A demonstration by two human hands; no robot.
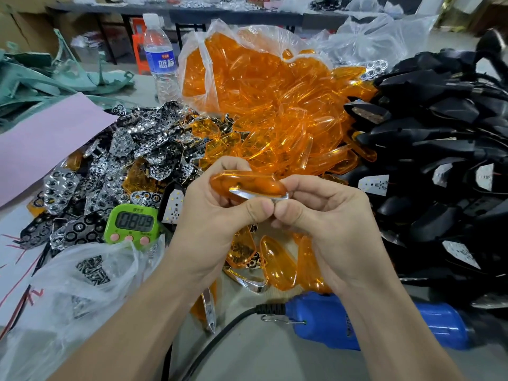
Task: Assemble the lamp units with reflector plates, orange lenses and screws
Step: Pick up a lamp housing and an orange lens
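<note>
1. Assembly bench, mid-job: left hand (214,215) & right hand (324,224) meet at ctr. Both pinch one orange lens (247,185) w/ a chrome reflector plate (259,196) seated under it, thumbs nearly tip to tip at the lower edge.
2. Why held so: the pair is gripped at both ends, clear of the table (261,358), prob. to press plate into lens & check fit before it goes on a housing.
3. Stock sits within reach: pile of reflector plates (118,160) at left, black lamp housings (439,127) at right, several w/ LED boards showing.
4. Containers: big clear bag (217,27), mouth open, spills orange lenses onto the table. A smaller clear bag (55,312) beside the left forearm holds dark screws (92,266).
5. Blue electric screwdriver (371,323) lies under the right forearm, in neither hand. Screw step for this unit looks not yet begun.
6. Green timer (132,224) reads 08:09.
</note>
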